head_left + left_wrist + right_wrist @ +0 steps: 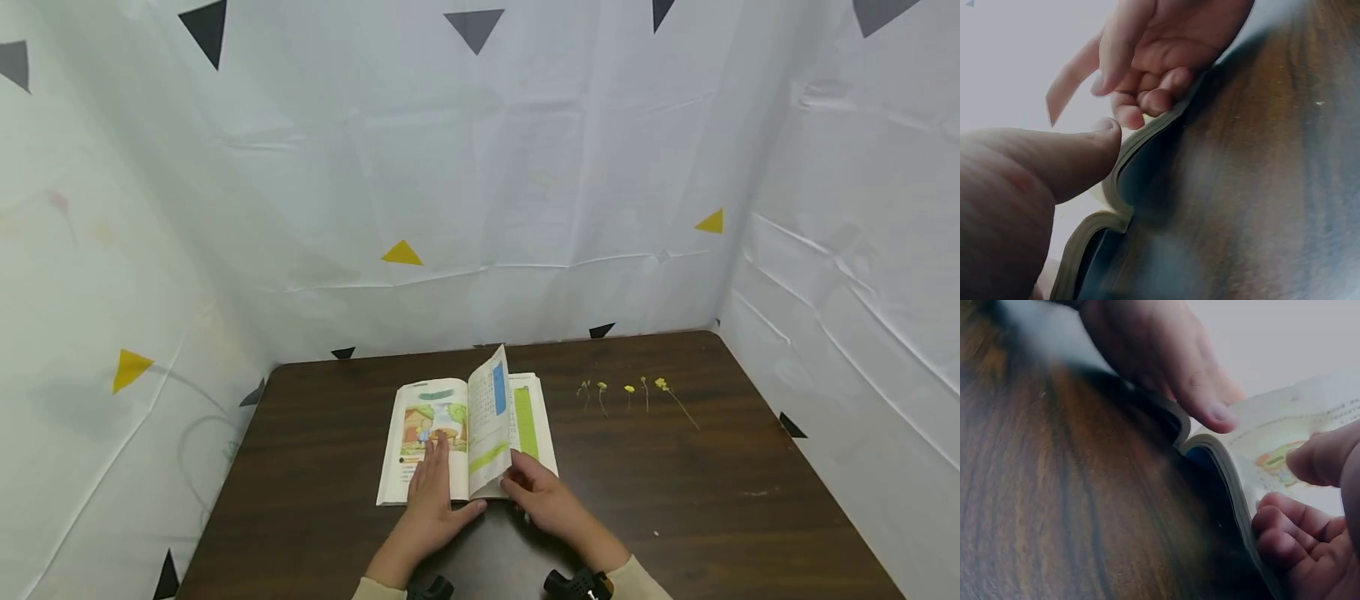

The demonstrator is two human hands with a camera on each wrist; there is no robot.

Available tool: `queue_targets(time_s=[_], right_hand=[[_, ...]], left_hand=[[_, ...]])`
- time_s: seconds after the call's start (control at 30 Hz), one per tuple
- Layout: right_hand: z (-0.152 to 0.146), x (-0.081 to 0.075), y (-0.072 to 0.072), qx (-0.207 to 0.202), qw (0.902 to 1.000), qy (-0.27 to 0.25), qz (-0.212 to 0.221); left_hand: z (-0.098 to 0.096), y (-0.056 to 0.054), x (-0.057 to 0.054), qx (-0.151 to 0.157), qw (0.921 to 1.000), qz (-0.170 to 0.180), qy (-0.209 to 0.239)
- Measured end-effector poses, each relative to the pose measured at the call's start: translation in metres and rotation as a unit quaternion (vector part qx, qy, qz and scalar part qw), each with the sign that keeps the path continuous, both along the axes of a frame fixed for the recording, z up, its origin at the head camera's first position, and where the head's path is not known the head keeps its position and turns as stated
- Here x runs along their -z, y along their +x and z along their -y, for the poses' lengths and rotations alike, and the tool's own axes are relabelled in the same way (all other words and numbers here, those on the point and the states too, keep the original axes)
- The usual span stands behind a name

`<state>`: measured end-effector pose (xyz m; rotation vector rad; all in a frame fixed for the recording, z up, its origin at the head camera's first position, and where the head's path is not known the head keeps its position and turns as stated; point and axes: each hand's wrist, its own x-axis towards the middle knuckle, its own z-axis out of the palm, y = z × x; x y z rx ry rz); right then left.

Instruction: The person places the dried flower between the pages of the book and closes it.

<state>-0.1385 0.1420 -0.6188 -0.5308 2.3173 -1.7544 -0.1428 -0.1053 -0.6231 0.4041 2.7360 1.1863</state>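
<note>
While left hand [435, 507] chills flat on the book [459, 462], right hand [543, 498] pinches a page [487, 425]. Flowers [629, 389] sit right of book.

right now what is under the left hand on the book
The open book's left page lies under the front part of the left hand. Part of a colourful picture shows, with text below it. Whatever the hand covers cannot be seen.
</note>
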Motion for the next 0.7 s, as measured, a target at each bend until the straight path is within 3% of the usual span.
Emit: queue_targets(time_s=[0.1, 0.2, 0.47, 0.6, 0.7], right_hand=[[0.002, 0.0, 0.0, -0.01, 0.9964, 0.041, -0.074], [0.003, 0.0, 0.001, -0.019, 0.9927, 0.047, -0.109], [0.001, 0.002, 0.0, -0.026, 0.9935, 0.045, -0.101], [0.0, 0.002, 0.0, -0.028, 0.9934, 0.042, -0.103], [0.0, 0.001, -0.001, -0.026, 0.9952, 0.037, -0.087]], left_hand=[[-0.004, 0.001, 0.0, -0.022, 0.9996, -0.016, -0.012], [-0.007, 0.003, -0.001, -0.043, 0.9982, -0.036, -0.021], [-0.001, 0.005, -0.007, -0.072, 0.9937, -0.082, -0.026], [0.007, 0.001, -0.012, -0.113, 0.9894, -0.091, 0.006], [0.017, -0.003, -0.016, -0.145, 0.9843, -0.101, -0.001]])
